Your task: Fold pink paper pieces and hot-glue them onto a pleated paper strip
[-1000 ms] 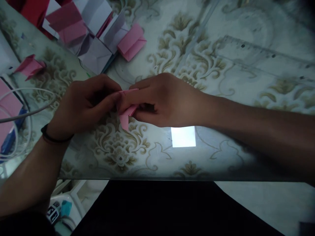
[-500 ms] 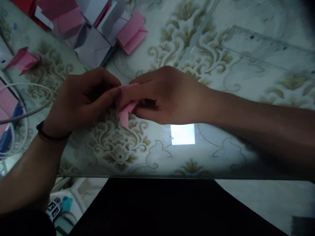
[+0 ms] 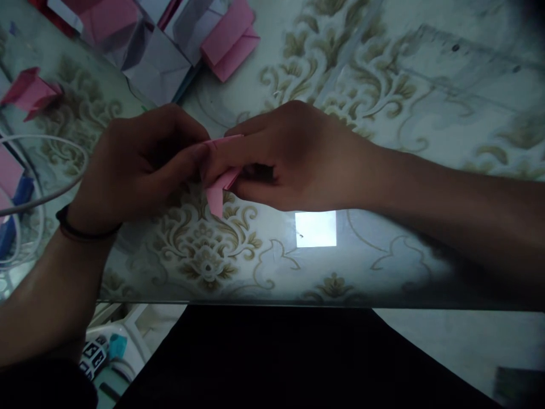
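A piece of folded pink paper (image 3: pixel 216 199) is held between my two hands just above the patterned tabletop. My left hand (image 3: pixel 145 165), with a dark band at the wrist, pinches its left end between thumb and fingers. From the other side my right hand (image 3: pixel 293 159) grips the same paper, its index finger lying across it. A narrow pink flap points down below the fingers, and a thin edge shows above them. The fingers hide the middle of the paper.
Folded white and pink paper pieces (image 3: pixel 157 68) cluster at the upper left, a pink folded box (image 3: pixel 230 42) beside them. Another folded pink piece (image 3: pixel 32 94) lies farther left, above a white cable (image 3: pixel 63 139). A clear ruler (image 3: pixel 472 68) rests upper right. The table edge (image 3: pixel 255 304) runs near my lap.
The view has shifted slightly, so the paper pieces sit higher in the picture. Both hands keep nearly the same hold on the pink paper.
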### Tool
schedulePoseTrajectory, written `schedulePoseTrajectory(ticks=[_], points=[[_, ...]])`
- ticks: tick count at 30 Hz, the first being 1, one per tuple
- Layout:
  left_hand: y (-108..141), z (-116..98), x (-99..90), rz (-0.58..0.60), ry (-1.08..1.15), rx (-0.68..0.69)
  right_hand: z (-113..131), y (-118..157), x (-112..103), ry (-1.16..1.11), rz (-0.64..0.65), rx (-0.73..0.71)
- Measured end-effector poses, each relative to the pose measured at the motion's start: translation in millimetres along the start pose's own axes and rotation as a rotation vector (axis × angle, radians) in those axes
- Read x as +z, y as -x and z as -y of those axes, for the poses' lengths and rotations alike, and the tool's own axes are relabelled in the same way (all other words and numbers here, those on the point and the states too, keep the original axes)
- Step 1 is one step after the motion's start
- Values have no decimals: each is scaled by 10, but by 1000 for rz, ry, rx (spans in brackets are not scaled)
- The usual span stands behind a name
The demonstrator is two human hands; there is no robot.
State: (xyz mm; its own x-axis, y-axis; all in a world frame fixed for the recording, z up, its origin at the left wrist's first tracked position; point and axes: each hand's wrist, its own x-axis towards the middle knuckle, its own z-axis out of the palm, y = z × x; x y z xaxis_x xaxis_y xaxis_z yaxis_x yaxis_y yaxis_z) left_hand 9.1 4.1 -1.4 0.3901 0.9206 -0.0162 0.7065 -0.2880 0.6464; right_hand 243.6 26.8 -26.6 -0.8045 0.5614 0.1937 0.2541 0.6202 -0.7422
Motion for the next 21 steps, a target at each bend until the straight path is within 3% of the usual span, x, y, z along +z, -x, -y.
schedulePoseTrajectory(ticks=[9, 21], points=[[6, -46, -3, 8, -7, -12, -34, 2, 24, 10, -17, -20], [-4, -2, -89, 141, 57, -35, -80, -79, 67, -50, -24, -125]])
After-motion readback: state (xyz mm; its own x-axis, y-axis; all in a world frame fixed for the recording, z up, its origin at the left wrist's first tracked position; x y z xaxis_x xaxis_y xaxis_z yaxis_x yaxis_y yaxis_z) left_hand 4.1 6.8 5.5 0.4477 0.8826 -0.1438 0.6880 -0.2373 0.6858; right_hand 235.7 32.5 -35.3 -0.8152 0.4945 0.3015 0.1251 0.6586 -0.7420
